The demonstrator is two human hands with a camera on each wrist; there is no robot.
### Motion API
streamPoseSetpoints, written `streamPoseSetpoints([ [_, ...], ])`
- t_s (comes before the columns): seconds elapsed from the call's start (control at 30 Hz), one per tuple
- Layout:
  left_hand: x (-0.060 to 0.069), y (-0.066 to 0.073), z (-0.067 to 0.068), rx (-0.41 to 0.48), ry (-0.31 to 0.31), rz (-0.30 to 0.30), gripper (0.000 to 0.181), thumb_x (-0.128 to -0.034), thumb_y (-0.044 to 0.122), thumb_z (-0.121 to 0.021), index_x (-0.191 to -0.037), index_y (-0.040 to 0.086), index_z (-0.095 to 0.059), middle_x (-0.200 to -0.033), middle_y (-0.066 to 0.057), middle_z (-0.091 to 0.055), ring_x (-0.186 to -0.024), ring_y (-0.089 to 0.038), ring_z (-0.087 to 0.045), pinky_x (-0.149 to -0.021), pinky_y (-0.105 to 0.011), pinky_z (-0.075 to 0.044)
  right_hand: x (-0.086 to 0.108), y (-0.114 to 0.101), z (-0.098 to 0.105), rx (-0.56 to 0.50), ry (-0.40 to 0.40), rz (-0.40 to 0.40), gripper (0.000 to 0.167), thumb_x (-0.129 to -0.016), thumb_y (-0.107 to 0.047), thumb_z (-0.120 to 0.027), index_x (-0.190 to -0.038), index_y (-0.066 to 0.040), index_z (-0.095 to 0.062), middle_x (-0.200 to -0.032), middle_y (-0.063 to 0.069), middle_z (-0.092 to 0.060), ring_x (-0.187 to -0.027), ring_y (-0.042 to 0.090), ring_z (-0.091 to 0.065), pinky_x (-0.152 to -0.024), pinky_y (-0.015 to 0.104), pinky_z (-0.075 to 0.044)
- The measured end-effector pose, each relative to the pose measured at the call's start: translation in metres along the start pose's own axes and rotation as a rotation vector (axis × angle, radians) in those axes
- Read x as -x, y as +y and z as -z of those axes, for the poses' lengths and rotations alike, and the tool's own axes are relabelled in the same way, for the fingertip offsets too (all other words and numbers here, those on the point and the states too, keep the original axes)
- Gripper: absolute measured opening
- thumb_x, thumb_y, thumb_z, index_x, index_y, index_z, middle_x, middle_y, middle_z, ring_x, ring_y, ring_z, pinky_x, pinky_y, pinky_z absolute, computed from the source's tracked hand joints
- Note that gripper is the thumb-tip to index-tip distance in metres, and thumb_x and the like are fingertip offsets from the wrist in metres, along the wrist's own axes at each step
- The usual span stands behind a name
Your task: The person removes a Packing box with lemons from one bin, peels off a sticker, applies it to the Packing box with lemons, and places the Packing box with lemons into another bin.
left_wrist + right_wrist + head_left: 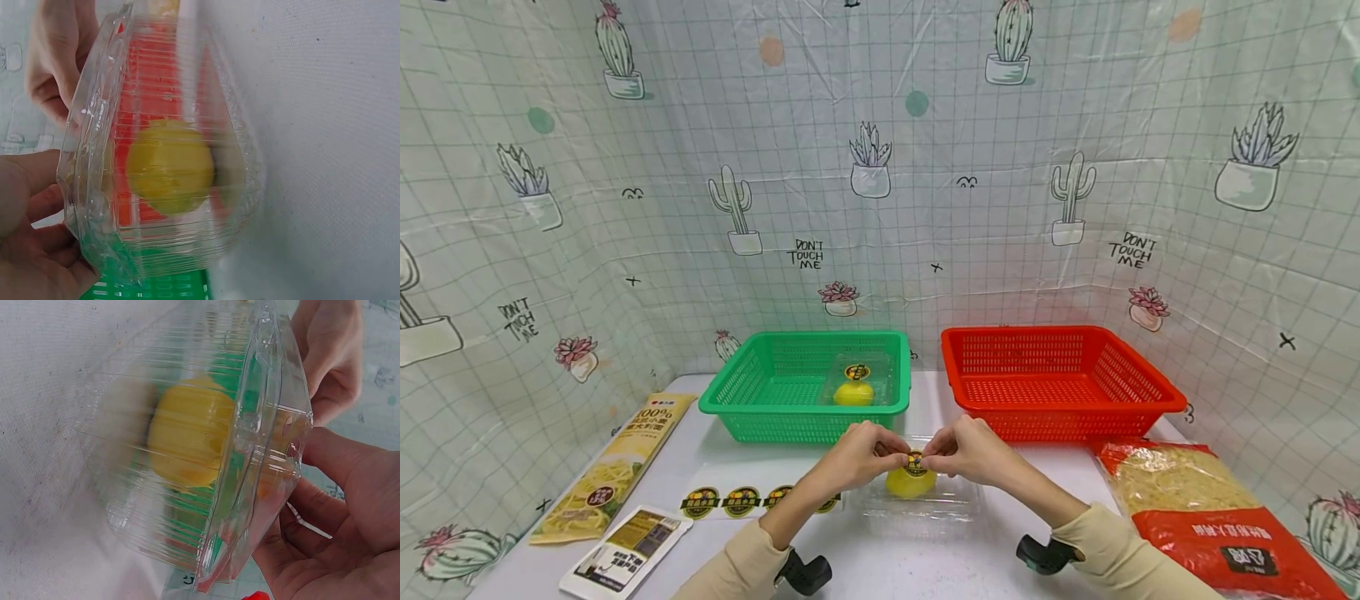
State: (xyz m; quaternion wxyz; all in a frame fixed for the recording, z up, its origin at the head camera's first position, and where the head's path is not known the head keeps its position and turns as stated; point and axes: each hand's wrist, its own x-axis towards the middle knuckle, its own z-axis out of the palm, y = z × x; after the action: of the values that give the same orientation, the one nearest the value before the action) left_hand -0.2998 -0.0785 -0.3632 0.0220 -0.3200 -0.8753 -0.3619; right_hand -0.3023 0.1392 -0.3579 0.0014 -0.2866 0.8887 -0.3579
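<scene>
A clear plastic clamshell box (951, 500) stands closed on the white table, with a round yellow fruit (170, 167) inside it. Over its lid, my left hand (863, 455) and right hand (976, 450) meet from either side, thumbs and forefingers pinching opposite edges of a round black-and-gold sticker (915, 464). The wrist views show the box from its sides, the left hand (34, 231) and the right hand (350, 509) both at lid height. From there the sticker itself is hard to make out.
Left of the box lies a strip with several like stickers (741, 502). Behind stand a green basket (805, 423), holding another labelled fruit box (854, 385), and a red basket (1060, 423). Packets lie at the sides: noodles (617, 475), a white pouch (625, 552), and a red bag (1225, 525).
</scene>
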Motion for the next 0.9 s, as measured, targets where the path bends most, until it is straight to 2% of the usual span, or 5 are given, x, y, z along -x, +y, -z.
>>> streamPoseSetpoints([
  [0.37,0.0015,0.0014,-0.0011,-0.049,0.026,-0.003,0.012,-0.0880,0.008,-0.071,-0.097,0.002,-0.077,-0.080,-0.005,-0.073,-0.068,-0.007,-0.060,-0.058,-0.017,-0.046,0.0036,-0.0019,0.0018,0.032,0.013,0.008,0.008,-0.082,-0.015,-0.078,-0.083,-0.007,-0.078,-0.073,0.001,-0.073,-0.059,0.008,-0.054,-0.052,0.020,-0.049],
  [0.57,0.0033,0.0025,-0.0022,-0.107,0.062,0.004,0.012,-0.0855,0.011,-0.074,-0.096,0.006,-0.078,-0.080,-0.001,-0.073,-0.067,-0.002,-0.057,-0.059,-0.017,-0.046,0.0054,-0.0045,-0.0006,0.145,0.064,-0.016,0.006,-0.079,-0.016,-0.081,-0.082,-0.012,-0.077,-0.071,-0.004,-0.070,-0.065,0.010,-0.056,-0.054,0.022,-0.044],
  [0.67,0.0047,0.0006,-0.0012,-0.161,0.085,0.000,0.013,-0.0851,0.014,-0.075,-0.096,0.009,-0.078,-0.083,0.001,-0.072,-0.070,-0.005,-0.058,-0.063,-0.018,-0.044,0.0070,-0.0043,-0.0018,0.209,0.114,-0.085,0.020,-0.076,-0.025,-0.084,-0.092,-0.016,-0.076,-0.085,-0.002,-0.070,-0.078,0.016,-0.060,-0.060,0.027,-0.044],
  [0.8,0.0071,-0.0026,0.0023,-0.222,0.133,0.019,0.019,-0.0825,0.022,-0.079,-0.098,0.011,-0.078,-0.092,-0.001,-0.070,-0.081,-0.016,-0.060,-0.070,-0.025,-0.042,0.0089,-0.0001,-0.0013,0.246,0.170,-0.180,0.053,-0.070,-0.039,-0.087,-0.115,-0.017,-0.069,-0.110,0.007,-0.063,-0.096,0.024,-0.061,-0.070,0.034,-0.049],
  [0.9,0.0079,-0.0042,0.0053,-0.230,0.154,0.021,0.026,-0.0807,0.025,-0.081,-0.101,0.009,-0.077,-0.103,-0.005,-0.069,-0.093,-0.023,-0.060,-0.077,-0.034,-0.044,0.0094,0.0039,0.0009,0.260,0.173,-0.196,0.068,-0.070,-0.044,-0.086,-0.127,-0.015,-0.064,-0.122,0.010,-0.060,-0.103,0.027,-0.061,-0.077,0.040,-0.054],
])
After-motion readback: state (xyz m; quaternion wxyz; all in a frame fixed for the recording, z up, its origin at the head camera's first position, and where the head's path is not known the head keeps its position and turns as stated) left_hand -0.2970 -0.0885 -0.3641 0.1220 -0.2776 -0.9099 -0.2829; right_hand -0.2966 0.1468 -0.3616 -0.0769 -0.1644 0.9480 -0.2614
